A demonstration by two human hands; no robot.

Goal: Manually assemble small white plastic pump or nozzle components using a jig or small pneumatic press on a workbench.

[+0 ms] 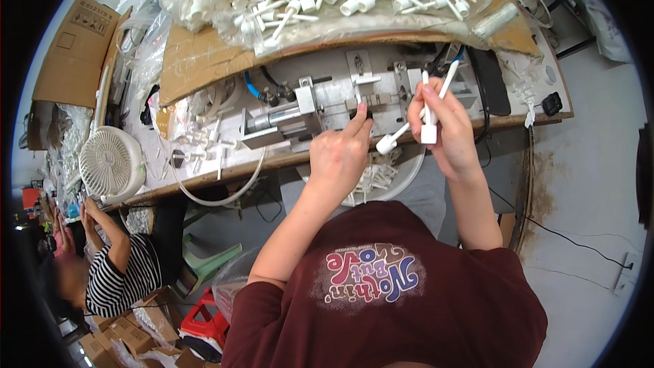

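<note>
My left hand [339,158] reaches to a metal clamping fixture [279,120] on the bench. Its index finger is stretched out, the tip touching a small white plastic piece [360,93] at the fixture's middle; the thumb is hidden. To the right, my right hand [446,126] is closed around white plastic sticks with cup-shaped ends. One stick [428,135] hangs upright with its cup down. Another stick [386,144] slants across it, cup toward the lower left. Below the bench edge, a round white tub [417,163] holds more such pieces, partly hidden by my arms.
Many white sticks [354,0] lie heaped in a plastic-lined cardboard box [204,61] behind the fixture. A white fan [111,163] and loose white parts [197,143] stand left. A co-worker in a striped shirt [126,276] sits at left. Hoses and cables [259,187] hang by the edge.
</note>
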